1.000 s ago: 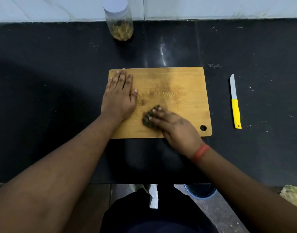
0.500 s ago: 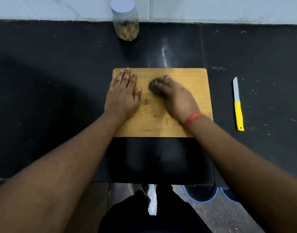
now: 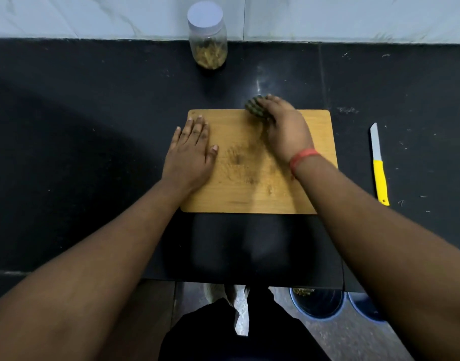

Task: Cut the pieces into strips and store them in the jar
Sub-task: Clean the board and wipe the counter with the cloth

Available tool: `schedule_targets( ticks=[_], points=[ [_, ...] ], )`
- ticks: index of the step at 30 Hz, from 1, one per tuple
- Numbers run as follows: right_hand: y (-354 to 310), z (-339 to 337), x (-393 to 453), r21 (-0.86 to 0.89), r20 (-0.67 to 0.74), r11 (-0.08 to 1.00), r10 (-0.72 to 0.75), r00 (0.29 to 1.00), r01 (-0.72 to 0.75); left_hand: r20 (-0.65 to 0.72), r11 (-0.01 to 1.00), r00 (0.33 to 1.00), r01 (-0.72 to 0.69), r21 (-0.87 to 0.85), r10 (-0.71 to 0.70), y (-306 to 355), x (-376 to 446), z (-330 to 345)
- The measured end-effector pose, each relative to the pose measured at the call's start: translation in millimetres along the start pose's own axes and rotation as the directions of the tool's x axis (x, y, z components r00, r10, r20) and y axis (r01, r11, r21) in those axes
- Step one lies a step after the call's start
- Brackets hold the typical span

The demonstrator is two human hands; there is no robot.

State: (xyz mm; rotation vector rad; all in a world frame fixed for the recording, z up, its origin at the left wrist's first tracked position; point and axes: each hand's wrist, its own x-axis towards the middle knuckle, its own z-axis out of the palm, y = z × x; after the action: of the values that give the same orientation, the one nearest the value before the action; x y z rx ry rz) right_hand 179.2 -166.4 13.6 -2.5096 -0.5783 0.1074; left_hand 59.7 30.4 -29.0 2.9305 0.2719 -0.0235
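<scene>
Standing at a black counter [image 3: 93, 152], a person works over a wooden cutting board [image 3: 249, 194] near the counter's front edge. Nearest the camera, below the edge, two blue-rimmed bins [image 3: 317, 303] sit on the floor. On the board's left side the left hand [image 3: 189, 155] lies flat, palm down, fingers straight & slightly spread, holding nothing. To the R, the right hand [image 3: 283, 128], a red band [image 3: 303, 158] at its wrist, reaches across to the board's far edge, fingers pressed over a dark scrub pad [image 3: 253, 106]. The pad pokes out ahead of & left of the fingertips, straddling the far edge, part over the counter. Motion blur; can't tell whether the fingers curl round the pad or only press on it. Faint dark smudges mark the board's centre. Well apart to the R, a knife [image 3: 378, 165] w/ yellow handle lies on the counter, blade pointing away, untouched. Farthest back, by the white tiled wall [image 3: 354, 16], the jar [image 3: 207, 37] stands upright, lid on, yellowish-brown strips [image 3: 210, 54] in its lower part.
</scene>
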Motion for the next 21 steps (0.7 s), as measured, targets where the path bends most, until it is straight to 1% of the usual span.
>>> schedule_targets(
  ticks=[2, 3, 4, 6, 8, 10, 12, 13, 14, 15, 17, 18, 19, 20, 21],
  points=[
    [-5.8, 12.8, 11.8, -0.063, 0.08, 0.998, 0.004, 0.997, 0.002, -0.003, 1.0, 1.0, 0.015, 0.006, -0.015, -0.5, 0.1, 3.0],
    [-9.1, 17.2, 6.2, -0.089, 0.098, 0.996, -0.01, 0.995, 0.019, -0.011, 1.0, 1.0, 0.02, 0.006, -0.02, 0.1, 1.2, 3.9],
    [-12.0, 19.8, -6.3, -0.102, 0.105, 0.993, -0.043, 0.994, 0.054, -0.016, 1.0, 1.0, 0.024, 0.007, -0.024, 0.3, 1.2, 4.8],
    [-16.3, 22.6, -45.3, -0.096, 0.124, 0.975, -0.19, 0.974, 0.202, -0.022, 1.0, 0.999, 0.025, 0.016, -0.025, 0.9, 0.4, 5.8],
    [-16.4, 26.6, -91.8, -0.056, 0.154, 0.944, -0.313, 0.937, 0.325, -0.024, 1.0, 0.999, 0.025, 0.018, -0.025, 0.0, 0.9, 6.2],
    [-14.7, 27.7, -133.5, -0.02, 0.22, 0.923, -0.372, 0.902, 0.385, -0.023, 1.0, 0.999, 0.026, 0.01, -0.025, -0.1, 1.5, 5.8],
    [-14.5, 25.1, -158.1, 0.064, 0.286, 0.913, -0.403, 0.869, 0.403, -0.015, 1.0, 1.0, 0.015, 0.002, -0.015, 0.1, 1.3, 5.1],
    [-15.5, 21.1, -159.0, 0.11, 0.284, 0.914, -0.406, 0.869, 0.391, -0.013, 1.0, 1.0, 0.009, 0.002, -0.009, 0.0, 1.3, 4.3],
    [-16.9, 16.5, -151.5, 0.133, 0.254, 0.924, -0.382, 0.889, 0.359, -0.015, 1.0, 1.0, 0.006, 0.003, -0.006, -0.9, 1.2, 3.2],
    [-19.6, 11.3, -136.8, 0.131, 0.21, 0.944, -0.326, 0.922, 0.304, -0.02, 1.0, 1.0, 0.004, 0.003, -0.004, -2.2, 0.8, 1.7],
    [-26.1, 1.4, -89.7, 0.084, 0.072, 0.981, -0.178, 0.981, 0.172, -0.045, 1.0, 0.999, 0.011, 0.0, -0.011, -6.1, -3.8, -1.5],
    [-27.5, -1.0, -60.8, 0.053, 0.016, 0.992, -0.116, 0.993, 0.115, -0.052, 1.0, 0.999, 0.009, 0.005, -0.008, -9.1, -6.4, -2.7],
    [-29.2, -1.4, -34.2, 0.031, -0.002, 0.998, -0.063, 0.998, 0.063, -0.041, 1.0, 0.999, -0.001, 0.021, 0.002, -13.0, -8.8, -3.7],
    [-30.0, 0.9, -11.4, 0.013, 0.01, 0.999, -0.032, 0.999, 0.032, -0.02, 0.999, 1.0, -0.015, 0.044, 0.016, -16.0, -10.9, -4.2],
    [-30.7, 6.3, 3.8, -0.01, 0.052, 0.999, -0.03, 0.998, 0.031, -0.003, 0.997, 1.0, -0.025, 0.067, 0.025, -17.6, -12.8, -3.9]
  ],
)
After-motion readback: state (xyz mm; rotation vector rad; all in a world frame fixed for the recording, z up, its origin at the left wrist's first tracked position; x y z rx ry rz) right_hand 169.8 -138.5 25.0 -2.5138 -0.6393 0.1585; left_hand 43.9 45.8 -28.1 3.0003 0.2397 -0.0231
